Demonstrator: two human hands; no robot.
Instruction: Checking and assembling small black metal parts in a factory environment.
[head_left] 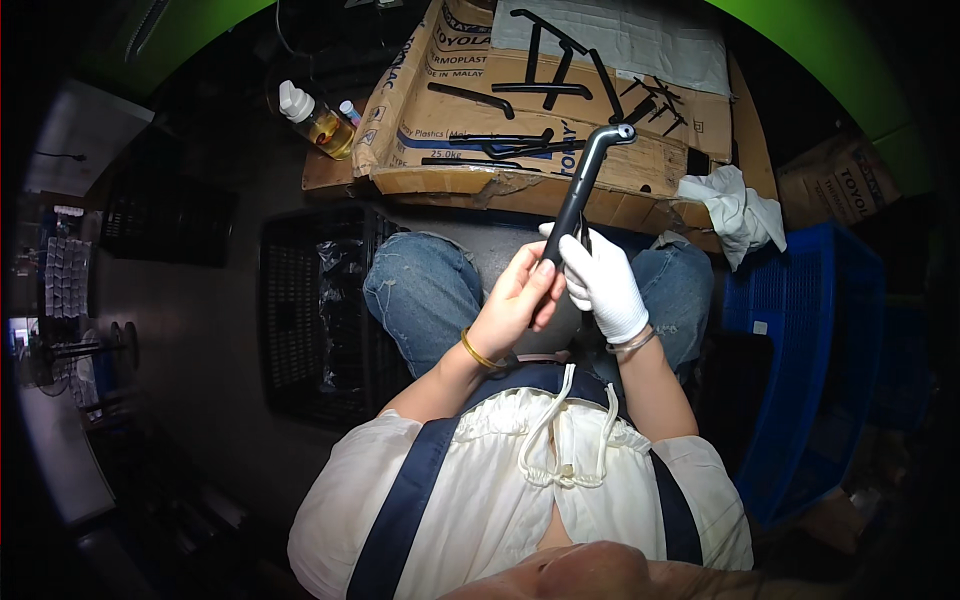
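Gripping a bent black metal tube [583, 190] over the lap, bare left hand [517, 300] and gloved right hand [603, 282] both close around its lower end; finished-looking black parts [545, 75] lie on flattened cardboard [440, 140] beyond

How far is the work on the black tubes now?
Several black tubes already lie on the flattened cardboard. The left hand and gloved right hand hold one bent tube above the lap. What remains cannot be told.

Dim room: dark grey floor [200, 330], black slatted plastic crate [300, 310] left, blue plastic crate [810, 330] right, bright green wall [840, 50] behind.
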